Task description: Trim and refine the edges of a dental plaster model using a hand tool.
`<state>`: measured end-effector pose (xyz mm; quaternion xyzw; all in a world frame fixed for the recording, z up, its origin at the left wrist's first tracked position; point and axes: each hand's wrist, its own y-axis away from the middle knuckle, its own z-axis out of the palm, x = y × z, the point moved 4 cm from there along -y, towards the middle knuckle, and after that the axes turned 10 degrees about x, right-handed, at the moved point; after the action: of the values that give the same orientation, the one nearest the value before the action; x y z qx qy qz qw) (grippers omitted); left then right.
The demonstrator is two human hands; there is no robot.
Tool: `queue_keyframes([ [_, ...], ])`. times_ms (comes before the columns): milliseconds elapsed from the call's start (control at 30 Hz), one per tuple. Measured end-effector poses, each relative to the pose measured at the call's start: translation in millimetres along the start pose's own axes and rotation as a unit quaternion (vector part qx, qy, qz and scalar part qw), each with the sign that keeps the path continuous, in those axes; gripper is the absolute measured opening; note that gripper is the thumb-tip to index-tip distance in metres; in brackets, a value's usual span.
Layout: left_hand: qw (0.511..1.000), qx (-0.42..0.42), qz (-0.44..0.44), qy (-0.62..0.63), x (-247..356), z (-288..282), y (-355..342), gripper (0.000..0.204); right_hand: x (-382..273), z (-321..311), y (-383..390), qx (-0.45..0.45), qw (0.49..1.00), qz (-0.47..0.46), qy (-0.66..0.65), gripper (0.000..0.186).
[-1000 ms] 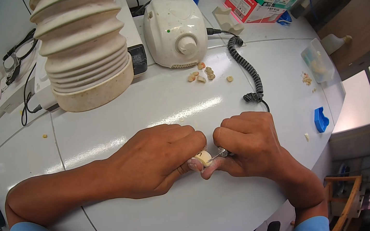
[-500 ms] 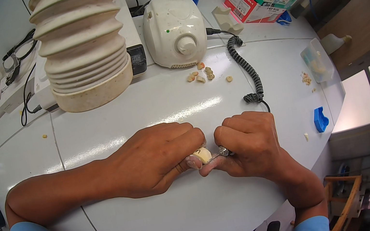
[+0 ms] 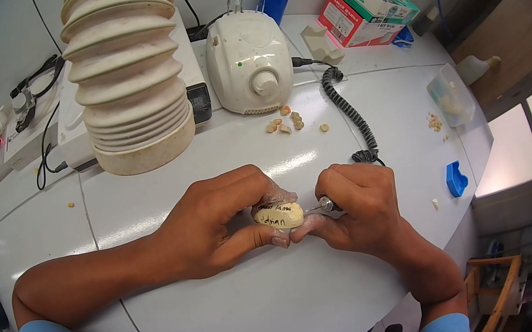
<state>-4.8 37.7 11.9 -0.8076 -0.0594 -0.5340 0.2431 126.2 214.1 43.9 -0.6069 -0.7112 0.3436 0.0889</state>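
Between thumb and fingers, my left hand (image 3: 226, 222) grips a small cream-coloured block (image 3: 277, 216) with dark handwriting on it. White dust coats the fingertips. My right hand (image 3: 359, 210) is closed around a metal handpiece (image 3: 326, 204), whose thin tip reaches the block's right end, with the right thumb close beside it. A coiled black cord (image 3: 355, 119) runs from a white control unit (image 3: 249, 63) down behind my right hand. Several small cream pieces (image 3: 281, 123) lie before the unit.
A ribbed white duct (image 3: 128, 76) stands left of the unit. Around the back are a blue cylinder (image 3: 275, 0), stacked boxes (image 3: 360, 13) and cabled equipment (image 3: 25, 115). At the right lie a plastic container (image 3: 449, 93), a blue piece (image 3: 456, 179) and crumbs (image 3: 435, 123). A wooden chair (image 3: 495, 293) is below.
My left fingers have opened wider around the block, which now shows a larger written face. Both hands still hold their items. The whole view has shifted slightly.
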Motion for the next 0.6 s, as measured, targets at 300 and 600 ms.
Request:
queue_keyframes([
  [300,0.999,0.015,0.022,-0.045,3.7,-1.3,-0.6,0.041,3.5,0.0,1.2,-0.005,1.000,0.003,0.027,0.055],
  [600,0.999,0.007,0.003,-0.053,5.5,-1.6,-1.8,0.044,5.1,1.9,2.6,-0.023,0.999,0.021,0.043,0.055],
])
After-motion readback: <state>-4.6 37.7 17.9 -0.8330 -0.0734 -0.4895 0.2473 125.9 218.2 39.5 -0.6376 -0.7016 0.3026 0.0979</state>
